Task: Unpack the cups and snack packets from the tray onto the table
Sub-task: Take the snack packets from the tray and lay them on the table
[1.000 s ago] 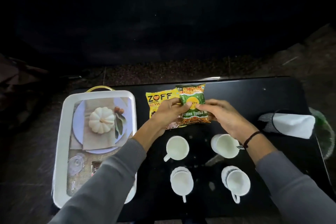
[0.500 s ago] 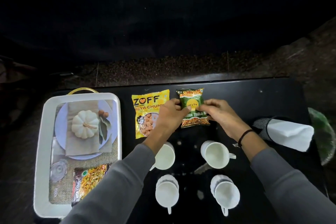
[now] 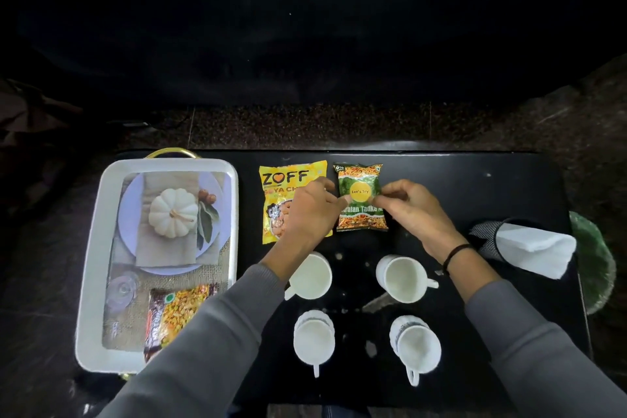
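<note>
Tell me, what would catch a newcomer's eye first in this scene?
Probably the two bright snack packets at the far middle of the black table: a yellow packet and a green packet, which the left hand and right hand pinch at its sides. Four white cups stand nearer, and at left a white tray holds one more packet.
</note>
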A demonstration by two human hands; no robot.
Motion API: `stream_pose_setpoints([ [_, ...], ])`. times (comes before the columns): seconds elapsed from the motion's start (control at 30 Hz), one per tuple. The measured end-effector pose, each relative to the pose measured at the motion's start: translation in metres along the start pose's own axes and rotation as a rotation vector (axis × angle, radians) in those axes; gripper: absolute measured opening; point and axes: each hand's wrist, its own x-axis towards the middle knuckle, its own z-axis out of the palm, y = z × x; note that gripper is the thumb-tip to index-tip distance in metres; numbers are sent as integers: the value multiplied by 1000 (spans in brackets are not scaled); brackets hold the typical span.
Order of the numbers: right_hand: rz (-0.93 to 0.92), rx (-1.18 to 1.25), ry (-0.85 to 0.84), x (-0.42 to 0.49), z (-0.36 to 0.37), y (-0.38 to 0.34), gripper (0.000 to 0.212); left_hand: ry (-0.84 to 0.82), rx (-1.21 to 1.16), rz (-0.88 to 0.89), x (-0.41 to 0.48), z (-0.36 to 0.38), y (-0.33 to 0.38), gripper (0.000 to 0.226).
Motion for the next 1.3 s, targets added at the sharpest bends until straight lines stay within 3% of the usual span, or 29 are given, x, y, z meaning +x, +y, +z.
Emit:
stream_pose_setpoints([
  [0.1,-86,-61,109,-16,1,-15,28,-32,-94,-36,-14,-14,-5,38],
  [0.23,-156,-84,117,-39,22,-38,22,-33,-251,-76,-32,-39,-25,21],
  [0.37,-228,-114,-24,-62,75,-60,22,11,-280,-109,-52,-79,-72,12],
  [0.5,-267,-135,-185,-86,145,-78,19,118,-139,-132,-74,-124,-132,13],
  [0.6,-297,-199,-317,-104,193,-84,22,173,48,-196,-89,-156,-179,22],
  [0.67,-295,-312,-407,-113,221,-85,28,121,144,-245,-98,-170,-207,30],
  [0.77,-258,-552,-470,-124,253,-83,47,38,304,-363,-108,-174,-239,72],
  [0.83,-230,-623,-445,-130,269,-80,58,1,278,-435,-115,-171,-254,93],
  [0.93,-225,-630,-371,-135,281,-77,61,-36,5,-524,-118,-167,-266,103],
  [1.07,-253,-594,-355,-135,286,-74,56,-66,-372,-572,-114,-171,-273,49],
  [1.2,-222,-457,-443,-129,279,-78,64,-138,-567,-462,-114,-188,-270,15],
  [1.3,-205,-291,-487,-124,270,-87,80,-73,-657,-291,-107,-203,-258,13],
])
